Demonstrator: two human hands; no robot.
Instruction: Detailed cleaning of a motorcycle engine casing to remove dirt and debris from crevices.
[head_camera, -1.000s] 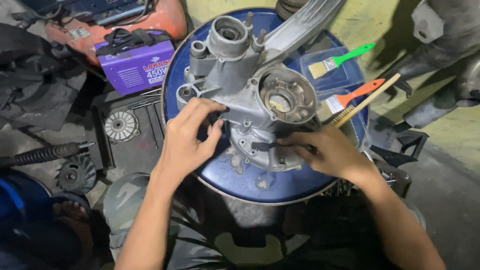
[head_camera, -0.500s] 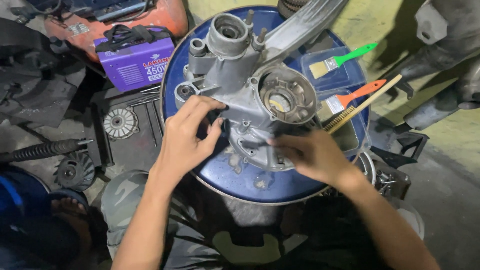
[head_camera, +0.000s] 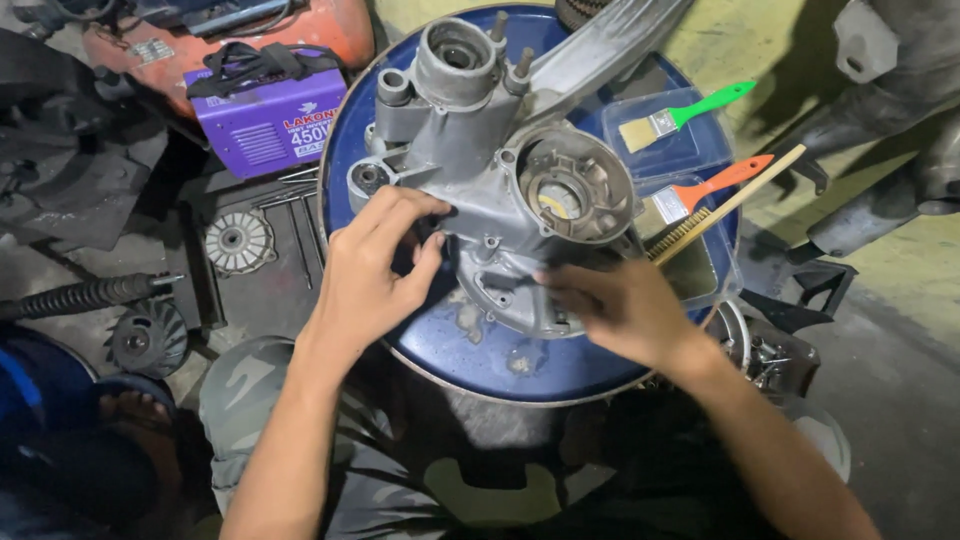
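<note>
You are working on a grey cast engine casing (head_camera: 500, 170) that is lying flat on the round blue drum top (head_camera: 560, 365); it is occupying the upper and central part of that top, with the clear tray (head_camera: 700, 150) of brushes just beside it on your right; your left hand (head_camera: 375, 275) is resting against the casing's near-left edge, fingers curled over the metal in a loose hold, thumb pressing the flank; your right hand (head_camera: 625, 310) is lying on the casing's near-right edge; it is blurred, fingers half bent, and whether it is pinching anything I cannot tell.

Step in hand, as a judgement: you are steadying and feeling along the casing's lower edge, hand work rather than tool work; the next move is probably calling for a firm two-sided grip, since the casting looks heavy and uneven.

Orientation: the casing's long axis is running from the near edge of the drum away towards the top right; the swing arm (head_camera: 600, 45) is pointing away to the upper right; the cylinder mouth (head_camera: 455, 60) and its two studs are sitting at the far-left end; the round bearing housing (head_camera: 570, 190) is facing upward.
</note>
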